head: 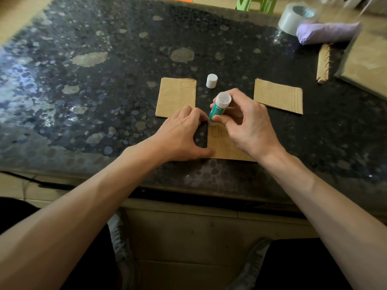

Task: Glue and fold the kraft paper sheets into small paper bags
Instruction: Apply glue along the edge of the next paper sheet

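Note:
A kraft paper sheet [224, 146] lies near the front edge of the dark speckled table [104, 91]. My left hand [182, 135] presses on the sheet's left edge, fingertips and thumb spread on it. My right hand [247, 124] grips a green and white glue stick [218, 108], tip down on the sheet's top left part. The stick's white cap [211, 81] stands on the table just behind. A folded kraft piece [176, 97] lies at the left, partly under my left fingers' far side. Another kraft piece [278, 96] lies at the right.
At the back right are a roll of clear tape [295, 17], a purple bundle [326, 32], a spiral-bound kraft notebook strip [323, 63] and a larger kraft pad [368, 61]. A green stool [257, 3] stands behind the table. My knees and shoes are below the table edge.

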Demonstrator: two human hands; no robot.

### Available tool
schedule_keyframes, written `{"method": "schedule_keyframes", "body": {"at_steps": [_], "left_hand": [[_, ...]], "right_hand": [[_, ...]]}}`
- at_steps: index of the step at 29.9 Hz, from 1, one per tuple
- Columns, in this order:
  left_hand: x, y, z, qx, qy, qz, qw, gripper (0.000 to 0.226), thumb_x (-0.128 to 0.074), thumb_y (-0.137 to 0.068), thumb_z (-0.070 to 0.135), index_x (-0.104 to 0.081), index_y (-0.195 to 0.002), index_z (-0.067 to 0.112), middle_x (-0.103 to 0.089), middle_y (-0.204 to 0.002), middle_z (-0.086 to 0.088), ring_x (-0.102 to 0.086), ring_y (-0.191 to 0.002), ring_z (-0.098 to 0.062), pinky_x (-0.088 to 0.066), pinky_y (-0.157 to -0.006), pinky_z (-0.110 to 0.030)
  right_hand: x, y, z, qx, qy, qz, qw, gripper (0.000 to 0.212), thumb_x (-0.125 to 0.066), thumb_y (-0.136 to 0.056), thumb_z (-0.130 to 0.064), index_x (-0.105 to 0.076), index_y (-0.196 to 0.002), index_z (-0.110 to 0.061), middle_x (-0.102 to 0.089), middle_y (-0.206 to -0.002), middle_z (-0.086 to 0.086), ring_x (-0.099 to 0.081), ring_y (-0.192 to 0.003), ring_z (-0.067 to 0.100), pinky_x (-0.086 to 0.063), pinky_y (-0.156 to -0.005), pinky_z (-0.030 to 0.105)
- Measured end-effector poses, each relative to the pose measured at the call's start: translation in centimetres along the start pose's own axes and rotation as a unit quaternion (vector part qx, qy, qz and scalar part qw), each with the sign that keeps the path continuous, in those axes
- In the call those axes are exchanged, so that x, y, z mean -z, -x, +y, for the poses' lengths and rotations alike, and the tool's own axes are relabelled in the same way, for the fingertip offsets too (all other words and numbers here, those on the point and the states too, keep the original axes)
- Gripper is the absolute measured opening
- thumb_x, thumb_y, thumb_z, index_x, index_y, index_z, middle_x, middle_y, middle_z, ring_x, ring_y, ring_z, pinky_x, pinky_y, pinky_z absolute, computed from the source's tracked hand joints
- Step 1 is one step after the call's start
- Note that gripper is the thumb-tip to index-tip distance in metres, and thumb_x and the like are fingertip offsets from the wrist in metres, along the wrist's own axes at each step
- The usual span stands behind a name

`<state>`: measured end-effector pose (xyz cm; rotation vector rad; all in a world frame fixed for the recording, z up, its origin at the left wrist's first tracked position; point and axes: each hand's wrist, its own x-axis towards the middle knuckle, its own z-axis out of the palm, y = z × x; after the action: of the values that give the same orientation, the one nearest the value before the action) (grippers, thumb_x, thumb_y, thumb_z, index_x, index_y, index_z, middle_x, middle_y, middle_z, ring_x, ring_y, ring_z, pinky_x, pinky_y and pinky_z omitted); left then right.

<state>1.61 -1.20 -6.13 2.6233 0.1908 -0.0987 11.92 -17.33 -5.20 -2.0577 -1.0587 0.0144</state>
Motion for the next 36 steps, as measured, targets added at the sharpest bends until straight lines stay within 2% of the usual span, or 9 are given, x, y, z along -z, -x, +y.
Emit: {"method": "schedule_keyframes", "body": {"at_steps": [4, 9, 14, 21, 25, 31, 36], "left_hand": [[0.0, 0.0, 0.0, 0.004, -0.002, -0.003, 1.000, 0.084, -0.080, -0.074, 0.058, -0.041, -0.140, 0.023, -0.045, -0.125, 0.002, -0.044, -0.118, -0.015, -0.040, -0.103, -0.033], [0.2, 0.1, 0.0, -0.002, 0.015, -0.012, 1.000, 0.077, -0.079, -0.074, 0.057, -0.041, -0.136, 0.034, -0.044, -0.121, 0.004, -0.046, -0.116, -0.016, -0.041, -0.102, -0.035], [0.3, 0.2, 0.1, -0.003, -0.002, -0.028, 1.000, 0.067, -0.075, -0.078, 0.060, -0.047, -0.135, 0.040, -0.039, -0.123, 0.004, -0.043, -0.120, -0.016, -0.040, -0.107, -0.037], [0.9, 0.2, 0.1, -0.002, 0.005, -0.066, 0.998, 0.078, -0.075, -0.073, 0.067, -0.045, -0.140, 0.042, -0.038, -0.126, 0.004, -0.041, -0.123, -0.017, -0.039, -0.110, -0.038], [1.2, 0.3, 0.0, -0.006, -0.002, -0.083, 0.997, 0.093, -0.081, -0.064, 0.067, -0.040, -0.144, 0.041, -0.036, -0.131, 0.004, -0.038, -0.127, -0.017, -0.038, -0.112, -0.040], [1.1, 0.2, -0.1, -0.009, -0.013, -0.091, 0.996, 0.103, -0.086, -0.059, 0.067, -0.037, -0.145, 0.037, -0.035, -0.133, 0.002, -0.036, -0.127, -0.019, -0.038, -0.112, -0.041], [1.1, 0.2, -0.2, -0.009, -0.012, -0.089, 0.996, 0.102, -0.085, -0.058, 0.067, -0.037, -0.144, 0.038, -0.034, -0.132, 0.002, -0.036, -0.127, -0.019, -0.037, -0.112, -0.039]], "right_hand": [[0.2, 0.0, 0.3, 0.014, -0.025, 0.020, 0.999, 0.025, -0.077, -0.092, -0.010, -0.065, -0.115, -0.010, -0.073, -0.109, -0.005, -0.070, -0.106, 0.005, -0.059, -0.091, 0.028], [1.9, -0.3, 0.2, -0.010, -0.097, 0.079, 0.992, 0.029, -0.077, -0.093, -0.008, -0.064, -0.118, -0.003, -0.072, -0.115, 0.000, -0.071, -0.108, 0.007, -0.059, -0.091, 0.026], [3.1, 1.2, 0.7, -0.051, -0.087, 0.029, 0.994, 0.029, -0.079, -0.092, -0.015, -0.067, -0.118, -0.009, -0.072, -0.112, -0.006, -0.071, -0.106, 0.005, -0.059, -0.092, 0.026], [2.6, 2.3, -0.1, -0.054, -0.098, -0.044, 0.993, 0.030, -0.081, -0.091, -0.023, -0.069, -0.118, -0.014, -0.075, -0.111, -0.005, -0.073, -0.106, 0.010, -0.060, -0.093, 0.032], [1.8, 2.3, -0.6, -0.049, -0.088, -0.061, 0.993, 0.032, -0.084, -0.088, -0.028, -0.069, -0.114, -0.017, -0.074, -0.107, -0.007, -0.073, -0.105, 0.010, -0.060, -0.093, 0.033], [1.6, 2.5, -1.2, -0.037, -0.063, -0.058, 0.996, 0.040, -0.090, -0.079, -0.035, -0.069, -0.108, -0.017, -0.076, -0.100, -0.011, -0.073, -0.095, 0.002, -0.059, -0.086, 0.020], [1.9, 2.4, -1.1, -0.041, -0.069, -0.070, 0.994, 0.039, -0.091, -0.078, -0.034, -0.071, -0.106, -0.017, -0.077, -0.099, -0.009, -0.074, -0.095, 0.004, -0.061, -0.089, 0.029]]}}
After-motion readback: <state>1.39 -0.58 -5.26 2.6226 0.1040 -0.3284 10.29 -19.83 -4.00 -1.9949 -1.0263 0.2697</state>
